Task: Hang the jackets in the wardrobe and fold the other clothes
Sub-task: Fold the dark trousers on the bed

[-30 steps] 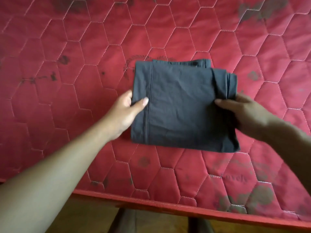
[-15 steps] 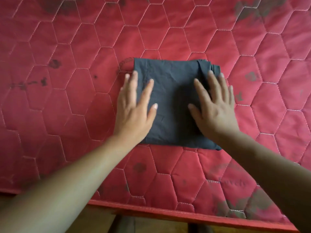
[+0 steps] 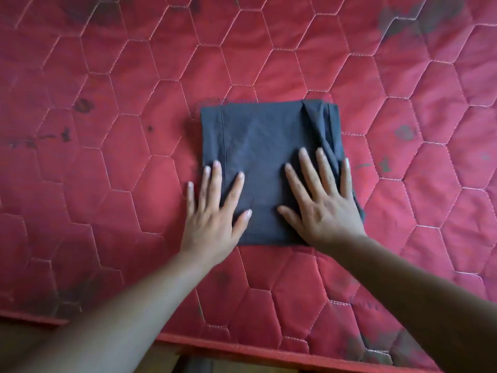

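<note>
Under the spread fingers [image 3: 309, 170] of both hands, a folded dark cloth [image 3: 263, 135] was held flat on a red mattress [image 3: 107, 146]. The left hand [image 3: 212, 222] was laid over the cloth's left edge, fingers straight and apart. Its thumb, index and middle finger were set on the cloth, while the little finger was rested on the mattress just beside it. The right hand [image 3: 326, 211] was laid wholly on the cloth's right half, fingers likewise straight and apart, nothing being gripped. A stitched seam [image 3: 223, 141] was seen running away from the left fingertips. Bunched folds [image 3: 322, 122] were seen just beyond the right fingertips. Dark stains [image 3: 83, 105] were scattered over the mattress, well to the left of the left fingers.
</note>
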### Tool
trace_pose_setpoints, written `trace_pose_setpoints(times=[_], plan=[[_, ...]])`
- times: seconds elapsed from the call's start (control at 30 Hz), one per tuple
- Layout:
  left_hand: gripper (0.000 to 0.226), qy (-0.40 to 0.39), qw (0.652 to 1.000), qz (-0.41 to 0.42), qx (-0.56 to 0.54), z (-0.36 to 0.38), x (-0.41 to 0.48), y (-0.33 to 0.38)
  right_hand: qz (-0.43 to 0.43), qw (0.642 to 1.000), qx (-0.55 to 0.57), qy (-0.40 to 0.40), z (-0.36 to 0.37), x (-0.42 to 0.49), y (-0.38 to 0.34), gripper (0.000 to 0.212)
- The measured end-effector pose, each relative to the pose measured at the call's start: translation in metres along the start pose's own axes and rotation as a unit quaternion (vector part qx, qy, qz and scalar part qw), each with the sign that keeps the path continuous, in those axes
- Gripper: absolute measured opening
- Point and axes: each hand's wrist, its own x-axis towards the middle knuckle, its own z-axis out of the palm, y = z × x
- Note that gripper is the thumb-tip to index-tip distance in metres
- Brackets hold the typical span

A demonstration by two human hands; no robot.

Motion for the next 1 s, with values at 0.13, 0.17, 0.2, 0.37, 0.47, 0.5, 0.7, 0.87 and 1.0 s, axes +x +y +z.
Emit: trace_pose_setpoints(times=[0.13,0.17,0.2,0.37,0.47,0.5,0.7,0.87,1.0], plan=[[0.074,-0.001,1.000,-0.012,-0.020,0.010,-0.002,-0.001,0.007,0.999,0.007,-0.030,0.016,-0.007,0.004,0.079],[0.074,-0.004,1.000,-0.011,-0.020,0.005,0.000,0.000,0.004,1.000,0.008,-0.025,0.013,-0.006,0.002,0.079],[0.074,-0.004,1.000,-0.001,-0.020,0.002,0.000,0.000,0.002,1.000,0.011,-0.017,0.010,-0.006,0.002,0.078],[0.071,0.048,0.998,0.037,-0.007,-0.021,0.064,-0.009,0.037,0.999,0.022,0.023,-0.006,0.044,0.021,0.073],[0.072,0.021,0.999,0.029,0.000,-0.019,0.115,-0.016,0.086,0.995,0.043,-0.009,-0.008,0.090,0.042,0.081],[0.072,0.007,0.999,0.030,-0.006,-0.016,0.123,-0.020,0.102,0.993,0.059,-0.016,-0.006,0.097,0.050,0.083],[0.072,0.003,1.000,0.017,-0.002,-0.024,0.126,-0.016,0.200,0.970,0.137,0.035,-0.024,0.109,0.062,0.066],[0.073,-0.001,0.999,0.052,0.005,-0.023,0.138,-0.014,0.041,0.997,0.062,-0.030,-0.020,0.115,0.049,0.079],[0.073,-0.040,0.999,0.037,0.006,-0.025,0.143,-0.013,0.080,0.989,0.111,-0.057,-0.011,0.119,0.053,0.083]])
